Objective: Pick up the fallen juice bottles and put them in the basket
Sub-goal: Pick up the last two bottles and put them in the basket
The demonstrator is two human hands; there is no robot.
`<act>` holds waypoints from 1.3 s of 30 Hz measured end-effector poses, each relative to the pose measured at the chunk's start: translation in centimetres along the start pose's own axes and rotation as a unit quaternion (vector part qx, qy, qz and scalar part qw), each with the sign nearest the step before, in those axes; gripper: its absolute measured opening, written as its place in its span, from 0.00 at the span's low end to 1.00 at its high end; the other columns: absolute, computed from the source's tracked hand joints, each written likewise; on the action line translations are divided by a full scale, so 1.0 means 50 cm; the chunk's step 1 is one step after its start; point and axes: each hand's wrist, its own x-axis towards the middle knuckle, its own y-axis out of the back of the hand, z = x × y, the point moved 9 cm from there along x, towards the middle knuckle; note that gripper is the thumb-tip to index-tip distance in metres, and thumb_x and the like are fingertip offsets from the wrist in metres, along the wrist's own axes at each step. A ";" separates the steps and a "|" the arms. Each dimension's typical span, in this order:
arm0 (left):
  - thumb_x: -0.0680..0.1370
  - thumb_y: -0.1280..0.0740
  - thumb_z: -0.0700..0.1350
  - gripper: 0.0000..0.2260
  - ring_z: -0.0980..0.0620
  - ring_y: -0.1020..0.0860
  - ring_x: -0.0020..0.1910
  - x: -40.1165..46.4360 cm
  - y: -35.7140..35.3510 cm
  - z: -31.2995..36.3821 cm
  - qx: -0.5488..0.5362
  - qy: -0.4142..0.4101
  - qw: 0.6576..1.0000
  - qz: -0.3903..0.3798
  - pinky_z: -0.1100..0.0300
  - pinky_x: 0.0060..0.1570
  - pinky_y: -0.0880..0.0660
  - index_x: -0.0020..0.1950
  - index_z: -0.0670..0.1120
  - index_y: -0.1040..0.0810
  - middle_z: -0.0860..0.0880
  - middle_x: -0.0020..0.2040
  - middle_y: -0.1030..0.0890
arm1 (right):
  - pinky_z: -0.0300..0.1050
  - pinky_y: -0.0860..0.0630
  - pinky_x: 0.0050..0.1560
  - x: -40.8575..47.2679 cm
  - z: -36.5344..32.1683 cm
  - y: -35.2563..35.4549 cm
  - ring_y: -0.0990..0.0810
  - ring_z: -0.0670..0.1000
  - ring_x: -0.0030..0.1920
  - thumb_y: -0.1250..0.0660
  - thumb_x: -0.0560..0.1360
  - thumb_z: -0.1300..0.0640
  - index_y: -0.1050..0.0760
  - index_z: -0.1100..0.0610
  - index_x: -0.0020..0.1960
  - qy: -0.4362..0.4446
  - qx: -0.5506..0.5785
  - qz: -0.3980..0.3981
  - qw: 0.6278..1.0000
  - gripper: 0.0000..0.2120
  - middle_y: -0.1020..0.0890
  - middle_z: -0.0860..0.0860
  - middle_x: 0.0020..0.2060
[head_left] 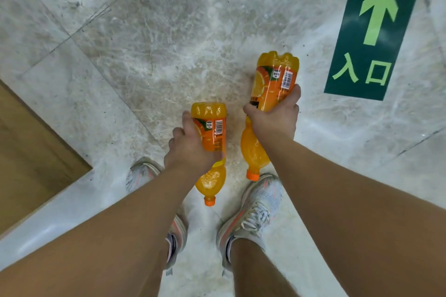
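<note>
I see my left grip [190, 149] wrapped round one ribbed plastic bottle [212, 128], my right grip [275, 118] round another [272, 84]; both hold orange juice, caps toward me, above the veined marble floor [156, 43].

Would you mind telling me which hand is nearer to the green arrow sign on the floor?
Right. The right hand, gripping a juice bottle, is just left of the sign; the left hand, holding the other bottle, is farther left.

Bottle labels [272, 89] partly behind hands [190, 149]
</note>
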 end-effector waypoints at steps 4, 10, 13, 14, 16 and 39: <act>0.63 0.17 0.60 0.67 0.39 0.32 0.72 0.002 -0.061 -0.006 -0.027 0.023 0.999 -0.003 0.39 0.64 0.28 0.81 0.53 0.68 0.42 0.74 0.39 | 0.54 0.27 0.53 -0.019 0.034 -0.010 0.24 0.60 0.63 0.22 0.67 0.44 0.57 0.46 0.83 -0.013 0.016 -0.011 1.000 0.58 0.29 0.55 0.66; 0.65 0.17 0.50 0.64 0.36 0.29 0.67 0.007 -0.097 -0.008 -0.113 0.017 0.986 0.119 0.39 0.59 0.25 0.81 0.55 0.66 0.41 0.70 0.37 | 0.59 0.23 0.58 -0.029 0.068 -0.027 0.23 0.61 0.62 0.22 0.66 0.42 0.57 0.47 0.82 -0.022 -0.007 -0.028 0.999 0.58 0.29 0.55 0.65; 0.65 0.18 0.49 0.64 0.35 0.29 0.66 0.008 -0.084 -0.011 -0.114 0.018 0.987 0.110 0.38 0.61 0.26 0.81 0.57 0.66 0.41 0.69 0.36 | 0.61 0.23 0.59 -0.035 0.059 -0.012 0.24 0.61 0.63 0.22 0.67 0.42 0.57 0.46 0.83 -0.001 -0.032 -0.036 0.999 0.58 0.30 0.56 0.67; 0.65 0.18 0.50 0.63 0.35 0.29 0.66 0.005 -0.072 -0.010 -0.100 0.016 0.990 0.103 0.38 0.60 0.26 0.81 0.58 0.66 0.41 0.68 0.35 | 0.61 0.23 0.59 -0.039 0.051 -0.001 0.24 0.61 0.63 0.22 0.67 0.42 0.57 0.46 0.83 0.010 -0.038 -0.036 0.999 0.58 0.30 0.56 0.67; 0.65 0.20 0.54 0.61 0.36 0.30 0.66 -0.009 -0.040 -0.005 -0.066 0.008 0.994 0.083 0.40 0.58 0.27 0.80 0.61 0.65 0.41 0.68 0.34 | 0.59 0.24 0.58 -0.052 0.031 0.028 0.24 0.61 0.63 0.22 0.67 0.42 0.57 0.46 0.83 0.027 -0.050 -0.036 0.998 0.58 0.29 0.55 0.67; 0.57 0.26 0.65 0.61 0.44 0.22 0.58 -0.837 0.842 0.402 -0.124 -0.200 0.961 0.144 0.46 0.56 0.21 0.82 0.61 0.59 0.49 0.67 0.24 | 0.59 0.19 0.54 -0.664 -0.596 0.800 0.22 0.57 0.56 0.20 0.64 0.41 0.53 0.42 0.81 0.200 -0.038 0.006 0.979 0.57 0.27 0.52 0.60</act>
